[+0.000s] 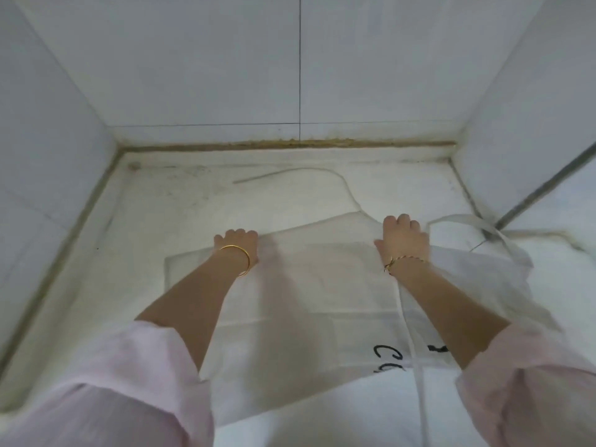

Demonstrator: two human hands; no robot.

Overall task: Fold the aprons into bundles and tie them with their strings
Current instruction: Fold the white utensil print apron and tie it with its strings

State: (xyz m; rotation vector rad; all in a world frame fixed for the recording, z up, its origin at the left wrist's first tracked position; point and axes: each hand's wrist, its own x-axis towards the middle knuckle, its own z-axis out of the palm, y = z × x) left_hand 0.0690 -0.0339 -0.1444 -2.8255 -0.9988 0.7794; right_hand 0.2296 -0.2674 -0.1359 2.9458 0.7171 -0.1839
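A white apron (316, 285) lies spread flat on the white counter (180, 201), with black lettering near its front right part. My left hand (238, 246) rests at the apron's far left edge, fingers curled down over the cloth. At the far right edge, my right hand (403, 240) presses in the same way. One thin string (309, 171) trails from the apron's far corner across the counter toward the back. A wider strap (477, 224) loops off to the right. Whether either hand pinches the cloth is hidden by the fingers.
Tiled walls close the counter in at the back (300, 75), on the left (42, 156) and on the right (522, 124). A dirty brown grout line (290, 144) runs along the back edge. Another white cloth layer (354, 421) lies under the apron at the front.
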